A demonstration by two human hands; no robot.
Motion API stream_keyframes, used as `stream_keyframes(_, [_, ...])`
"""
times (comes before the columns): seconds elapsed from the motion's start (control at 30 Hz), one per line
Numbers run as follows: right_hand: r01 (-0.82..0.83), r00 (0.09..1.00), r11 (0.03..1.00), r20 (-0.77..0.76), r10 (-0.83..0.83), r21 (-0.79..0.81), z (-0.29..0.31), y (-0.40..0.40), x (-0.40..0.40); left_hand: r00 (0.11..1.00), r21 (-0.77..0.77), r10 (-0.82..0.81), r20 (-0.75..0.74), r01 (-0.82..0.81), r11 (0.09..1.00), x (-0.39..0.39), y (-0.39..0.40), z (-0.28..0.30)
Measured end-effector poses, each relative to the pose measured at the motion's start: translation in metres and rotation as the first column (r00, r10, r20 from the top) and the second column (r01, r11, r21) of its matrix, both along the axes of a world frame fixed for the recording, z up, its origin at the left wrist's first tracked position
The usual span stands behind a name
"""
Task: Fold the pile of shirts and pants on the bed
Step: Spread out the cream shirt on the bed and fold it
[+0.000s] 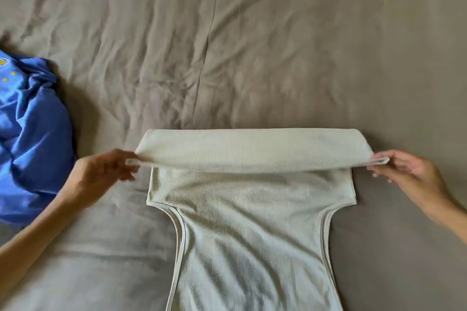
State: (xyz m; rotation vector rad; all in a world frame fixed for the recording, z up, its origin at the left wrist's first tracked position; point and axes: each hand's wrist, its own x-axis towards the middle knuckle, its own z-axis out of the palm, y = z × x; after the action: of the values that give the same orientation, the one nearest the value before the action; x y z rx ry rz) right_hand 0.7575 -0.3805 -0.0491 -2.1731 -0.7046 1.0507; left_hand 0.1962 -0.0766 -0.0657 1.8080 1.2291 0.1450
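Note:
A pale cream sleeveless shirt lies flat on the bed, running from the centre to the bottom edge of the view. Its far end is lifted and doubled back toward me as a stretched band. My left hand pinches the band's left corner. My right hand pinches the right corner. The band hangs a little above the shirt's body and casts a shadow on it. A crumpled blue garment with yellow print lies at the left edge, close to my left forearm.
The bed is covered by a wrinkled grey-brown sheet that fills the whole view. A seam runs down the sheet's middle toward the shirt.

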Motion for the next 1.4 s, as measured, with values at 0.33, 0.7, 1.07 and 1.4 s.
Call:
stream_keyframes(0.33, [0.008,0.999,0.997,-0.037,-0.011,-0.082,-0.064,-0.072,-0.045,0.974,0.038,-0.022,-0.224,0.031,0.999,-0.018,-0.072,-0.044])
stream_keyframes(0.7, [0.278,0.949,0.957,-0.130,-0.288,-0.087,-0.071,-0.068,-0.050,0.959,-0.111,0.254,-0.123,-0.268,0.957,-0.015,-0.087,-0.044])
stream_keyframes(1.07, [0.285,0.946,0.945,-0.110,-0.304,-0.163,-0.088,-0.081,-0.057,0.866,-0.304,0.496,-0.070,-0.492,0.816,-0.033,-0.119,-0.079])
stream_keyframes(1.4, [0.312,0.937,0.934,-0.105,-0.333,-0.174,-0.074,-0.043,-0.049,0.843,-0.325,0.535,-0.059,-0.523,0.788,-0.020,-0.091,-0.075])
